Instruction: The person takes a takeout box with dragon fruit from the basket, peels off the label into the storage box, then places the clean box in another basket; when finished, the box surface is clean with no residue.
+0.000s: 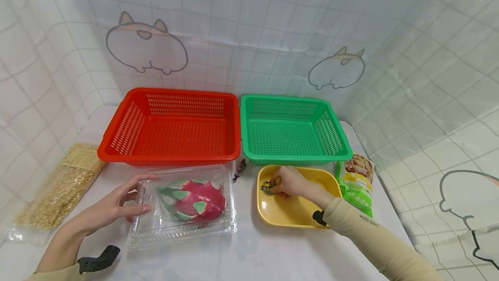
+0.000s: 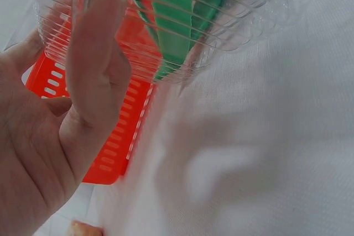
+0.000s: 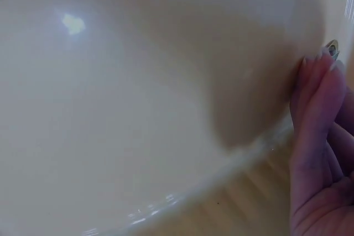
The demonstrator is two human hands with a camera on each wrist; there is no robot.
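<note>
Plainly, in the head view the left hand (image 1: 111, 206) grips the left side of a clear plastic box (image 1: 175, 234), thumb and fingers spread apart; a dragon fruit (image 1: 200, 201) with green leaves lies inside. The right hand (image 1: 291, 181) reaches into a yellow tray (image 1: 298, 212), its fingers closed in a pinch on a small dark badge (image 1: 267, 188) near the tray's left end. Behind stand a red basket (image 1: 181, 138) and a green basket (image 1: 280, 139) on the table (image 1: 253, 257). From the left wrist, the thumb presses the box's ridged wall, the red basket beyond. From the right wrist, bunched fingertips hold the badge's edge beside the tray's wall.
</note>
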